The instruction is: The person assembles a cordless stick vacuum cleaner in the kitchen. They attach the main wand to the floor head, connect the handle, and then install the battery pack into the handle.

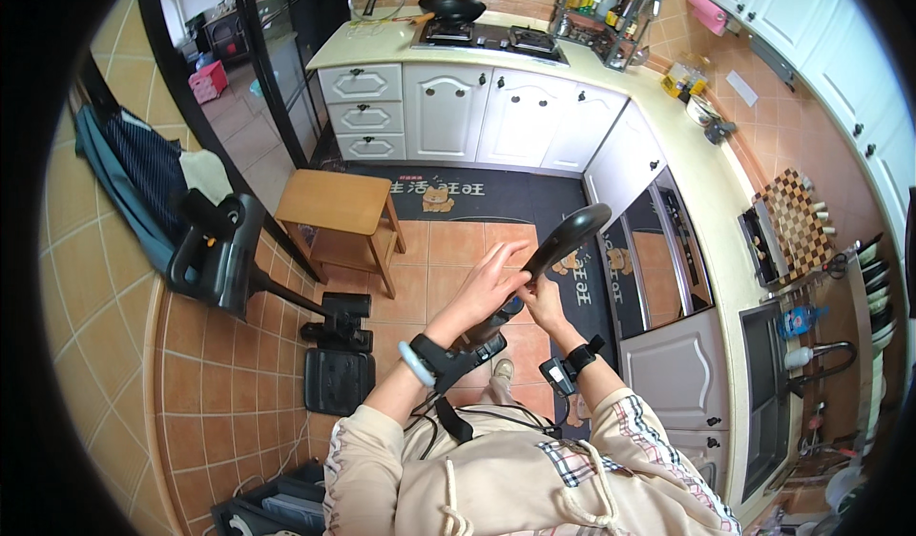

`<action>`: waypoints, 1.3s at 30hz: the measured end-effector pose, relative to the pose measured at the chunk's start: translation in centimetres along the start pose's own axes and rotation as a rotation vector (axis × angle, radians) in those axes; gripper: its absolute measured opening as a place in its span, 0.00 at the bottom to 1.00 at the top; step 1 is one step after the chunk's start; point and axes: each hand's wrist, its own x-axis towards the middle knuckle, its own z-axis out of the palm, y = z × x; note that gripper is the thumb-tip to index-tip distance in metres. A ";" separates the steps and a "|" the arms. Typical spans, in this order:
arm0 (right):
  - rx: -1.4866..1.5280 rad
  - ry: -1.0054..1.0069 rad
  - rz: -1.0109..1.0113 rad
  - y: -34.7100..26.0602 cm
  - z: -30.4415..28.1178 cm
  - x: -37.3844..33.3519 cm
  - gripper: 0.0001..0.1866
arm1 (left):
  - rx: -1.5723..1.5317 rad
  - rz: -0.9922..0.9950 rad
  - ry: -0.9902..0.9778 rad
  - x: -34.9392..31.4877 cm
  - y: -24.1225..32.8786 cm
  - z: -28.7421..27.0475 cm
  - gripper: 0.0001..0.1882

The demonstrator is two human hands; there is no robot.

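In front of my body stands a black upright handle (565,237) with a rounded, thick top that leans away to the right. It looks like a floor cleaner's handle; its lower part is mostly hidden behind my hands and wrists. My right hand (547,307) is closed round the shaft just below the thick part. My left hand (485,283) lies against the shaft's left side, fingers stretched out and apart from a grip. Black devices are strapped on both wrists, and a pale blue ring (416,364) circles the left one.
A wooden step stool (334,202) stands ahead left. Another black floor cleaner (224,259) leans on its dock (339,381) by the left wall. White cabinets (444,112) and a pale counter (658,126) run ahead and right. Dark mats (525,193) lie before them; the sink (763,402) is right.
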 end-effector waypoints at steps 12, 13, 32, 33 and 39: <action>0.076 -0.050 0.059 -1.2 -0.7 -0.5 0.21 | -0.769 -0.112 -0.211 5.7 -2.0 3.9 0.22; 0.128 -0.048 0.056 -0.6 -0.5 -0.3 0.20 | -0.754 -0.114 -0.236 5.8 -2.3 3.7 0.23; 0.318 -0.080 0.009 2.2 2.0 -2.3 0.36 | -0.568 -0.118 -0.300 4.0 0.4 -0.2 0.33; 0.360 -0.067 0.096 2.0 2.1 -2.5 0.34 | -0.503 -0.115 -0.300 3.5 0.6 -1.0 0.38; 0.049 -0.050 0.352 6.4 2.9 -3.3 0.26 | -0.363 -0.196 -0.254 1.4 2.8 -2.9 0.30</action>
